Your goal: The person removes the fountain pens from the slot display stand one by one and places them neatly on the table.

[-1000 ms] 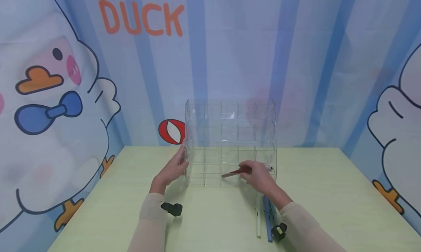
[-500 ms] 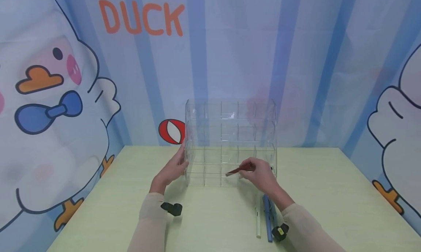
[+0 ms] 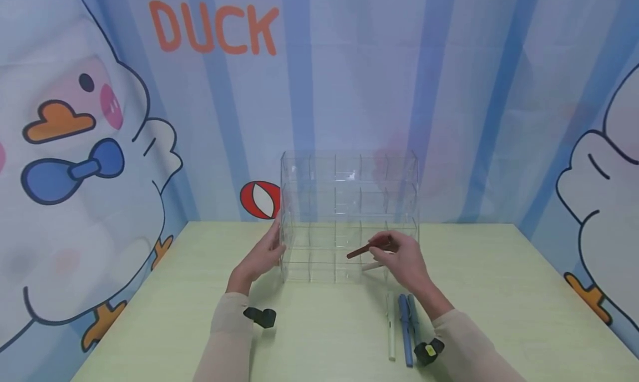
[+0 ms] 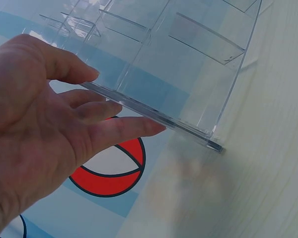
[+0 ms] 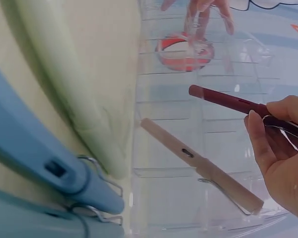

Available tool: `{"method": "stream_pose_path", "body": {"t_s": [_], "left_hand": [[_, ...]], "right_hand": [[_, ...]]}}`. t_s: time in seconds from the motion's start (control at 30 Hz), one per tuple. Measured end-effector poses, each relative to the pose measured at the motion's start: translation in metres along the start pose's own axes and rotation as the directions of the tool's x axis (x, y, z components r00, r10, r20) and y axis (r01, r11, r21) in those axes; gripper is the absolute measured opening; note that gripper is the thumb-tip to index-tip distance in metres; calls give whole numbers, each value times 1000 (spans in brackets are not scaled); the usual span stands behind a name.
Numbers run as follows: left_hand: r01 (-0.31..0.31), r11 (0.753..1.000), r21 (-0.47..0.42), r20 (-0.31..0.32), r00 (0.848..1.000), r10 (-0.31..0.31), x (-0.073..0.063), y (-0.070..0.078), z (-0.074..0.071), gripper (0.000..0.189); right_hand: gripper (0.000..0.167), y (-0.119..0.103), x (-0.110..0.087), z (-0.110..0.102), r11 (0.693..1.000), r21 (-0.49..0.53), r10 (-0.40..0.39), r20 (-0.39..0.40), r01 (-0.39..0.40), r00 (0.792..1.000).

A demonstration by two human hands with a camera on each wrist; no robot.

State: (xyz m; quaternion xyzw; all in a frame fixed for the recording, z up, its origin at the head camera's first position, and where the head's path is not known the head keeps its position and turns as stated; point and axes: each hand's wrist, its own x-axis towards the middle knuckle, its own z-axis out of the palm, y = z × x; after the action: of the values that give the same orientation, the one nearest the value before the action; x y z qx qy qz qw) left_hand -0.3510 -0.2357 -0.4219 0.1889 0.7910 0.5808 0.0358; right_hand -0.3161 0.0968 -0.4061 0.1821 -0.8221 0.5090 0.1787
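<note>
A clear acrylic rack (image 3: pixel 349 204) with rows of compartments stands at the table's back. My left hand (image 3: pixel 262 255) holds its left side panel, thumb and fingers on either side of the edge in the left wrist view. My right hand (image 3: pixel 401 257) pinches a dark red pen (image 5: pixel 228 101) near its clip, in front of the rack's lower rows. The pen slants, its free end pointing left and down in the head view. Just below it, a beige pen (image 5: pixel 198 163) with a clip lies tilted in a bottom-row compartment.
Nearer me on the table lie a pale green pen (image 3: pixel 391 326), a blue pen (image 3: pixel 405 332) and a blue-green pen (image 3: pixel 413 315), side by side. The right wrist's camera (image 3: pixel 429 350) hangs over their near ends. A printed curtain (image 3: pixel 369 66) closes off the back.
My right hand has risen and shifted slightly right with the dark red pen, and the beige pen beneath now shows more. My left hand and the rack have stayed put.
</note>
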Motion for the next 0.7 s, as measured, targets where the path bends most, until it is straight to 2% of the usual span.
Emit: {"method": "stream_pose_path", "body": {"t_s": [0.2,0.4,0.57,0.7], "left_hand": [[-4,1000,-5,1,1000,4,0,0,1,84],[11,1000,2,2,1000,-11,-1,-1,1,84],[-2,1000,-4,3,1000,2,-1,-1,0,84],[-3,1000,-6,3,1000,3,0,-2,-1,84]], "right_hand": [[16,-1,0,-9,998,60,28,-53,-25,998],[21,-3,-1,-18,970,240,53,-92,-29,994],[39,-11,0,-29,952,307,37,-159,13,987],[53,-17,-1,-37,930,368,89,-199,-9,976]]}}
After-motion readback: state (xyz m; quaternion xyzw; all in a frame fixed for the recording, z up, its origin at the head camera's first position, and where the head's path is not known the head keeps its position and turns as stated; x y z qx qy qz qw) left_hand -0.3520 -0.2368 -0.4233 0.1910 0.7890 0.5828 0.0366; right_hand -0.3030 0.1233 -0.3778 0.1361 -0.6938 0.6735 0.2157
